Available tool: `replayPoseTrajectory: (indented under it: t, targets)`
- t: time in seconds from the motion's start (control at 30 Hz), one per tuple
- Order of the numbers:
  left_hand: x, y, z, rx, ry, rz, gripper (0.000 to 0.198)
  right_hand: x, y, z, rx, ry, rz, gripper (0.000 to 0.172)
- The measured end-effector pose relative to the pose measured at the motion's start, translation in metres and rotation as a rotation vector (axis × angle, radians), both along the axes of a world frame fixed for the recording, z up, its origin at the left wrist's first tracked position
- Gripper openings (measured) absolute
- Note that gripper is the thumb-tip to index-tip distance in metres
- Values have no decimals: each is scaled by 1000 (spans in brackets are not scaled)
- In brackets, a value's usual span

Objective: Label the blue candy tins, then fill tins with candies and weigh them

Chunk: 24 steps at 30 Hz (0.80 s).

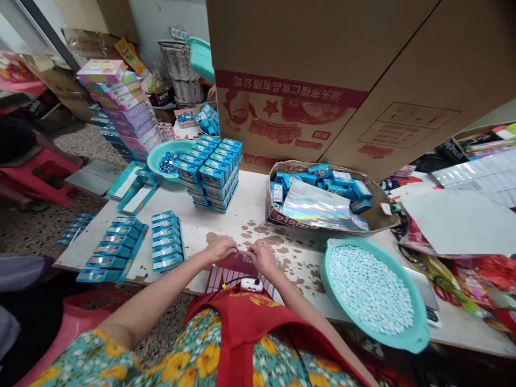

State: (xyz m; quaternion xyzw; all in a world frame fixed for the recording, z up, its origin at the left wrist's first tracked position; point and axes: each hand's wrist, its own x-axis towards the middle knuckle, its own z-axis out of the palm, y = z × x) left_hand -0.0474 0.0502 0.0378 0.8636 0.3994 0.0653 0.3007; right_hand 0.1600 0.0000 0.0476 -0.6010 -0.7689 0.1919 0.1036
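My left hand (220,248) and my right hand (262,255) rest close together at the near edge of the white table (250,215). Both have their fingers curled round a small pinkish see-through item (241,262) held between them; I cannot make out what it is. Just below it lies a striped pink-and-white sheet (220,279) and a small white device with a black cable (249,285). To my right sits a teal basin of small white-blue pellets (371,290).
Rows of blue tins (167,239) lie at the left, a stack of blue tins (212,172) stands behind. A cardboard tray of blue tins and holographic foil (322,201) sits at centre-right. A big carton (322,80) looms behind. Pink stool (36,174) and another person's leg at far left.
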Motion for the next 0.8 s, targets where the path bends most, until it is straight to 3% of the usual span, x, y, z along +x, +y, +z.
replayPoseTrajectory:
  t: [0.17, 0.43, 0.57, 0.7, 0.8]
  targets:
    - [-17, 11, -3, -207, -10, -4, 43, -1, 4, -4, -42, 33, -39, 14]
    - [-45, 15, -10, -449, -92, 45, 37, -1, 13, -11, -124, 74, -45, 12]
    - [-51, 16, -4, -383, -38, 39, 36, -4, 17, -11, -102, 83, -50, 13]
    - [-53, 20, 0, -181, 35, 147, 34, -4, 21, -18, -98, 169, -58, 14]
    - [-53, 18, -1, -151, 38, 224, 36, 1, 22, -26, -143, 284, -85, 13]
